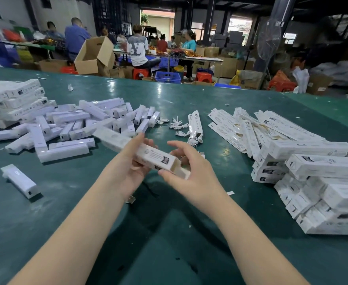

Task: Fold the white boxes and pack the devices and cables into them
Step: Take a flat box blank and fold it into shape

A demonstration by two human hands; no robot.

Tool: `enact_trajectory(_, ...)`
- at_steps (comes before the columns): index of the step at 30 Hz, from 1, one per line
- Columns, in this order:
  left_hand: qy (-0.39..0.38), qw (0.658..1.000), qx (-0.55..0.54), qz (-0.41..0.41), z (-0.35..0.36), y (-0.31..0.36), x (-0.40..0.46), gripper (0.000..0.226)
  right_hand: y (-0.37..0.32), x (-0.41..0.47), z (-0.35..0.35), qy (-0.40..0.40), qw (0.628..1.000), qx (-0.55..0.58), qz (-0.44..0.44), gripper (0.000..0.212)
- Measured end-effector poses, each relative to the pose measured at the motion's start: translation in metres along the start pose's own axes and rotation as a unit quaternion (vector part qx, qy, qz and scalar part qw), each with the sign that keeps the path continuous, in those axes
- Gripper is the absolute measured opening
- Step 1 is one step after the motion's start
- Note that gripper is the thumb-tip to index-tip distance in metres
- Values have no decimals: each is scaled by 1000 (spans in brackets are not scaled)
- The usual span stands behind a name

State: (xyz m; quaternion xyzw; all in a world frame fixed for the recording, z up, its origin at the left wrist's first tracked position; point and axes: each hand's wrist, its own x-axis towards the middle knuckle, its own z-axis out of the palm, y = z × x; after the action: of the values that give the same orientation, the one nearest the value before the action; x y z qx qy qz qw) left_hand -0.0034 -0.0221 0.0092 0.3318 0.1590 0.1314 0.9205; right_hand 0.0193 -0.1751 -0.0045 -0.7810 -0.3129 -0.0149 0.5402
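Both hands over the smooth green table [169, 233], gripping one long white cardboard box [148, 155]: left hand [132, 169] curled round its middle, right hand [191, 171] pinching the open end flap. Left of this box, glossy rectangular plastic devices [70, 124] heaped; behind it, thin coiled cables [179, 126]; right of it, printed boxes [313, 182] stacked.

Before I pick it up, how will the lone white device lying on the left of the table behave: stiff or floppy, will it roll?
The lone device looks like a rigid block, so probably stiff. Its flat sides rest on the green table, so it should slide, not roll. Its glossy surface may be slightly slippery.
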Motion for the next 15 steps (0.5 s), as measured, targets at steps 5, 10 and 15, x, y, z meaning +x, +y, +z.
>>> enact_trajectory(5, 61, 987, -148, -3, -4, 10, 2, 14, -6, -1, 1, 36, 998, 35, -47, 27)
enact_trajectory(10, 54, 982, -182, -9, -3, 11, 3, 13, -10, -5, 3, 10, 997, 34, -71, 20)
enact_trajectory(15, 23, 990, -137, -4, -3, 10, 3, 20, -11, -6, 2, -16, 998, 39, -37, 16)
